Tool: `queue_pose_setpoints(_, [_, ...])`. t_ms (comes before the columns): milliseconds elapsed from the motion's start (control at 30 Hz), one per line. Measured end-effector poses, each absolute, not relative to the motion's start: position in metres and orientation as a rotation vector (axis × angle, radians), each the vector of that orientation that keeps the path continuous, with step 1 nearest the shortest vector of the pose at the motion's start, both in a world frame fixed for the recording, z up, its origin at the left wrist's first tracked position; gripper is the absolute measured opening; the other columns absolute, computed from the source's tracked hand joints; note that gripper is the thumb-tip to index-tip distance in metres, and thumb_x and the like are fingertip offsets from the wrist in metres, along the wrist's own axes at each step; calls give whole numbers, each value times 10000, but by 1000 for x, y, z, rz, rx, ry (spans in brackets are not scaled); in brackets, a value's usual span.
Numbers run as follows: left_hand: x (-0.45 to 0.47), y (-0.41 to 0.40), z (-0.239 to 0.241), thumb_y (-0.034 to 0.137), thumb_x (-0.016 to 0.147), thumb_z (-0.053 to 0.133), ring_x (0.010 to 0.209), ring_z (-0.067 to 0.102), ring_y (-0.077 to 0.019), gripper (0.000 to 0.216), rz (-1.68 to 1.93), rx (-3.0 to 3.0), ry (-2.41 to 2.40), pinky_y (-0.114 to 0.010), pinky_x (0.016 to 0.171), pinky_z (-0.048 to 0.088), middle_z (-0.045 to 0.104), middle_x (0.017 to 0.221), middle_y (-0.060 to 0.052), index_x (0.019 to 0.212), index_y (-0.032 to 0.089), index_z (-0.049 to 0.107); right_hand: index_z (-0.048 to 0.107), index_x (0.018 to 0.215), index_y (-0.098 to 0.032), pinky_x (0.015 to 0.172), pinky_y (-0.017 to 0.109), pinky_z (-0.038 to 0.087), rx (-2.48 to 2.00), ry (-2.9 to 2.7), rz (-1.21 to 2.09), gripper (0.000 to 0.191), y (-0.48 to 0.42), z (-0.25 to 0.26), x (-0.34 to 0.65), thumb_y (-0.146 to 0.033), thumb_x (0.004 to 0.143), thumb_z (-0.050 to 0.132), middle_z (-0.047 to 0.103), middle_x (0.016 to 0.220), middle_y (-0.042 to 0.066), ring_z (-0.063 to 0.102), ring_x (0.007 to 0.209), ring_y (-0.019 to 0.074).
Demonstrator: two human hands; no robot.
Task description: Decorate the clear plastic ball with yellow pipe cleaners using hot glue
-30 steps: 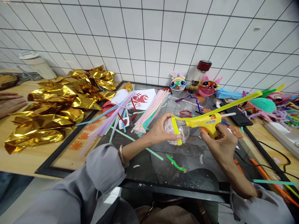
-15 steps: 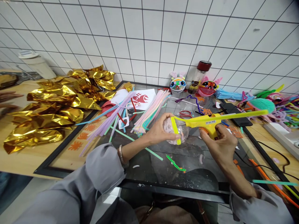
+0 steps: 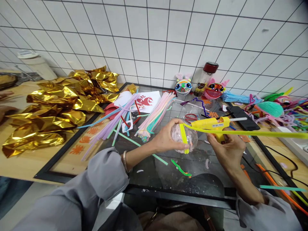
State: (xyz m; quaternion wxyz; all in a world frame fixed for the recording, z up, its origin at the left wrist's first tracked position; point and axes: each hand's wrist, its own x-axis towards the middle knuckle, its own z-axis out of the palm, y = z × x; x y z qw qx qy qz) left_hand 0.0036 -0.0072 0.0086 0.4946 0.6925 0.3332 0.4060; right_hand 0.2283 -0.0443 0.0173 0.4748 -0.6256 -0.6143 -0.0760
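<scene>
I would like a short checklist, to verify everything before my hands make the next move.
1. Left hand holds the clear ball: ok.
2. Right hand grips the yellow glue gun: ok.
3. White glue stick in the gun, sticking out at the back: ok.
4. Yellow strip lying across the ball: ok.
5. Strip's loose end clear of the gun in the view: not ok, crosses in front.
6. Gun hot: cannot tell.

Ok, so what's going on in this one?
A person's left hand holds a clear ball with a yellow fuzzy strip running across it, its long loose end stretching off to the right. The right hand holds a yellow glue gun, nozzle toward the ball; whether the tip touches is hard to tell. Two decorated balls sit by the wall.
</scene>
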Motion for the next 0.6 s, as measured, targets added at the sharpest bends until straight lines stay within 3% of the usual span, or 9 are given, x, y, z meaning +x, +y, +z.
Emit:
queue_pose_setpoints(433, [4, -7, 9, 371, 562, 858, 1036, 575, -233, 756, 999, 1688, 798, -329, 889, 486, 578, 1106, -57, 1184, 188, 468, 405, 567, -223, 472, 254, 252, -1506, -1510, -184, 349, -44, 16, 232, -377, 706, 686, 361, 534, -65, 313, 492, 88])
queue_pose_setpoints(600, [3, -5, 7, 388, 557, 862, 1027, 580, -233, 762, 1000, 1682, 804, -329, 889, 483, 589, 1089, -52, 1184, 190, 476, 446, 592, -219, 485, 252, 294, -1497, -1538, -104, 266, -44, 15, 234, -321, 701, 666, 425, 555, -55, 394, 506, 99])
